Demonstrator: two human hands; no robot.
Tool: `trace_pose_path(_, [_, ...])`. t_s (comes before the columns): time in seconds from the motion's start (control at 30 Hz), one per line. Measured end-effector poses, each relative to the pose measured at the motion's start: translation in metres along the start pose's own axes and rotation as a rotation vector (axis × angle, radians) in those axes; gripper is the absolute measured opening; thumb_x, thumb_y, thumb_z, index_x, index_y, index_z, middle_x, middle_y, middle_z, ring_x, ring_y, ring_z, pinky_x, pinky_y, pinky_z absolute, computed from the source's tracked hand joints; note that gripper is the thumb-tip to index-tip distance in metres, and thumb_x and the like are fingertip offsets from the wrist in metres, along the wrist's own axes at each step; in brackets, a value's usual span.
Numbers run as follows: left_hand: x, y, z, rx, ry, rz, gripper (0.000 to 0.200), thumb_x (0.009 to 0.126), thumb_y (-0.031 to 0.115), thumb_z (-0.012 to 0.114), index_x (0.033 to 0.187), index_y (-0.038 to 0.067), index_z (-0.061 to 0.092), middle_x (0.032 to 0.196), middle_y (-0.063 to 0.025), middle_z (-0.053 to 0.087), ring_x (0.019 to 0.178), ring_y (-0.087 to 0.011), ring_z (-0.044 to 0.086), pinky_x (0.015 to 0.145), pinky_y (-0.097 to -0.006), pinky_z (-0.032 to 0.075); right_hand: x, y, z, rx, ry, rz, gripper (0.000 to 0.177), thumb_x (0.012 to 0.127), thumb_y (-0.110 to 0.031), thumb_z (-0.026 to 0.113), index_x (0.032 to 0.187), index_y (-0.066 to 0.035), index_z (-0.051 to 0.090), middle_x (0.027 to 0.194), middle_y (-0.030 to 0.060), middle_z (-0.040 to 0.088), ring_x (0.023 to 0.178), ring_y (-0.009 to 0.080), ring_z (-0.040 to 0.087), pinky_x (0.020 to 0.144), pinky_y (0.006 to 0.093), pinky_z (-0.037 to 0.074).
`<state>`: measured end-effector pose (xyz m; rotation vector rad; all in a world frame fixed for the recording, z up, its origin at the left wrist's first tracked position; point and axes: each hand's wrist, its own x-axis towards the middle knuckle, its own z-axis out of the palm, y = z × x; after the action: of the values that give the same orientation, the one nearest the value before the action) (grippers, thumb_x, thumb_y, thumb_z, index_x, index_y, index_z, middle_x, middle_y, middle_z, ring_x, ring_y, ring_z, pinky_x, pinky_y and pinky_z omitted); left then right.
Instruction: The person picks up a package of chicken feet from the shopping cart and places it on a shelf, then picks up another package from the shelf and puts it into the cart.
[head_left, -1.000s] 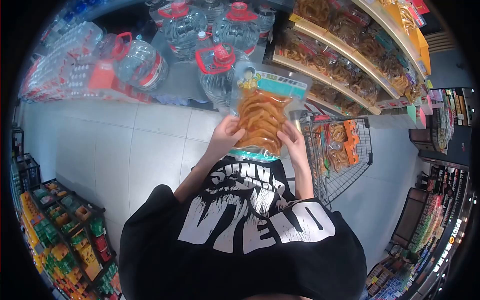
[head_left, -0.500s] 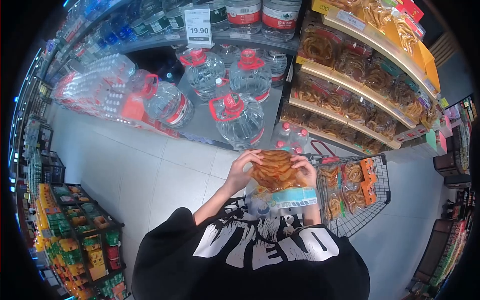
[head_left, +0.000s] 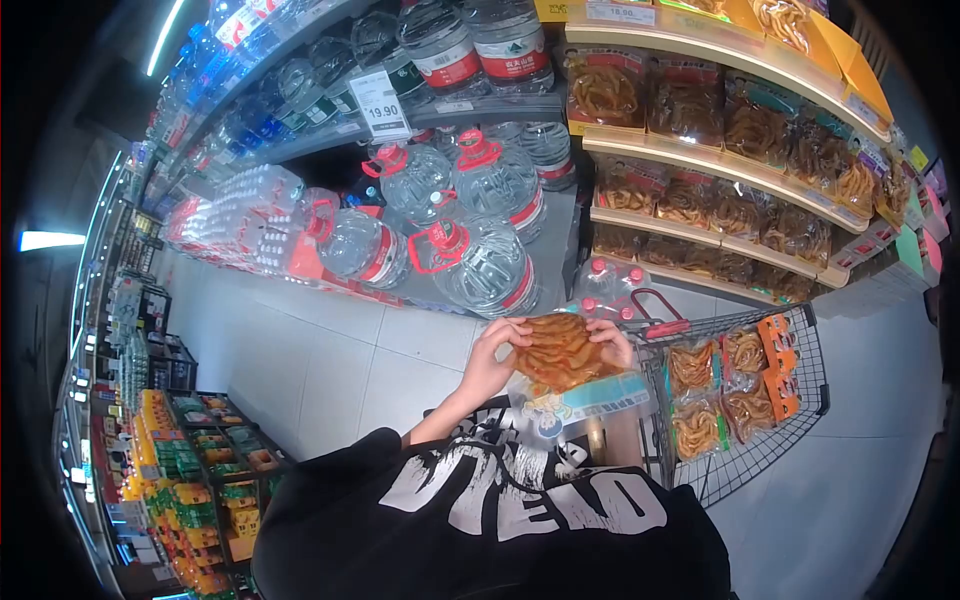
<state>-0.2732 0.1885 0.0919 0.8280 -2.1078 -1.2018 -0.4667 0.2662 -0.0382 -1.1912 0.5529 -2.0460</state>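
Observation:
Both my hands grip a clear plastic packet of what look like brown, sauced chicken feet (head_left: 563, 350), held up in front of my chest. My left hand (head_left: 491, 357) is closed on its upper left edge. On the upper right edge, my right hand (head_left: 612, 343) pinches it, with part of that hand hidden behind the packet. The lower part of the packet has a pale blue and white label. Just right of it is a wire shopping cart (head_left: 735, 478) carrying several similar packets (head_left: 697, 427), some with orange cardboard tops.
Large red-capped water bottles (head_left: 478, 270) stand on a low platform ahead. Shelves (head_left: 720, 160) of similar brown food packets rise at front right. Shrink-wrapped bottles (head_left: 235, 225) are stacked at left, and a rack of colourful packs (head_left: 205, 480) stands at lower left. Tiled floor (head_left: 310, 360) lies between.
My view has turned, so the shelves, bottles and cart sit differently in the picture. The packet stays in both hands, tilted a little differently.

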Motion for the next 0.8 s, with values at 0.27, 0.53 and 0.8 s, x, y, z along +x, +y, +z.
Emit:
trace_pose_path(0.27, [0.015,0.002,0.013,0.084,0.003,0.050,0.019,0.067,-0.015,0.059,0.077,0.001,0.055,0.095,-0.0106,0.061,0.106,-0.0262,0.054,0.092,-0.0353,0.039,-0.026,0.022,-0.014,0.097,0.175,0.117,0.021,0.083,-0.018,0.061,0.091,0.000,0.056,0.111,0.0152,0.050,0.118,0.0276,0.041,0.101,0.0398,0.029])
trace_pose_path(0.53, [0.029,-0.021,0.006,-0.110,0.060,-0.171,0.021,0.066,-0.016,0.055,0.079,0.000,0.054,0.093,-0.0105,0.061,0.105,-0.0228,0.054,0.091,-0.0326,0.039,0.009,-0.003,0.012,0.027,0.276,0.294,0.026,0.083,-0.020,0.056,0.097,0.001,0.055,0.109,0.0155,0.052,0.111,0.0233,0.048,0.096,0.0352,0.037])
trace_pose_path(0.8, [0.069,-0.050,0.000,-0.207,-0.008,-0.099,0.023,0.066,-0.017,0.051,0.081,0.000,0.053,0.092,-0.0099,0.060,0.100,-0.0197,0.056,0.087,-0.0300,0.042,0.041,-0.010,0.005,-0.019,0.377,0.437,0.024,0.079,-0.019,0.058,0.096,-0.001,0.056,0.106,0.0131,0.054,0.104,0.0215,0.052,0.094,0.0328,0.038])
